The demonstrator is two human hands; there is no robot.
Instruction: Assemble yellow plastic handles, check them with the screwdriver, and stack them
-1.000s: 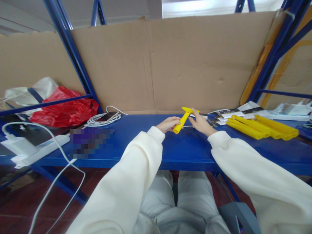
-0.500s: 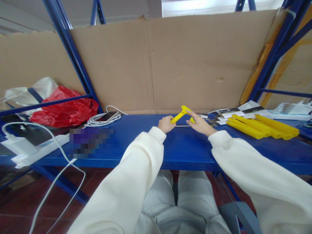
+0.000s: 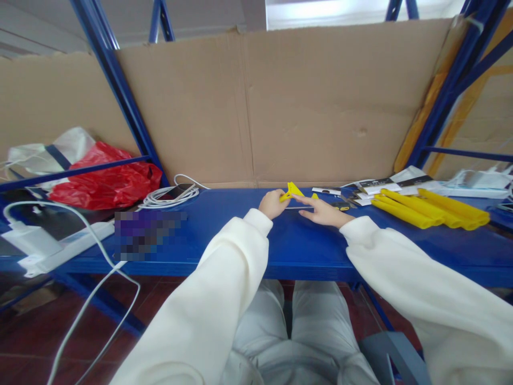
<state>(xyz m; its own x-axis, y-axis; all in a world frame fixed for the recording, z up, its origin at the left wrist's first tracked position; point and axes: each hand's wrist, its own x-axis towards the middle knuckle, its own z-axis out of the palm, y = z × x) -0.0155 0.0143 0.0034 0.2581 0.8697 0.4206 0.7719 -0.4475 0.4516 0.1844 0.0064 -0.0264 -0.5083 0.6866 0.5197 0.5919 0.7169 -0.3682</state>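
My left hand (image 3: 273,204) is closed around the handle of a yellow scraper-like tool (image 3: 294,189), whose flared head points up and away from me. Most of the handle is hidden in that hand. My right hand (image 3: 324,212) comes in from the right with fingers stretched out; its fingertips reach the neck of the tool, and I cannot tell whether they press on it. Just behind the right fingers shows a small yellow piece (image 3: 315,196), partly covered. A thin light strip (image 3: 294,207) lies on the blue tabletop (image 3: 236,235) beneath the hands.
Several yellow handle-like tubes (image 3: 430,209) lie at the right beside black-and-white packets (image 3: 379,185). A small black-and-yellow item (image 3: 341,206) and a white card (image 3: 326,191) rest nearer. Left are coiled white cable (image 3: 170,198), a red bag (image 3: 108,176) and a power strip (image 3: 76,246). Cardboard (image 3: 320,107) stands behind.
The yellow tool has swung lower and turned, its handle now more hidden in my left hand. My right hand has shifted slightly left and down, its fingers straighter.
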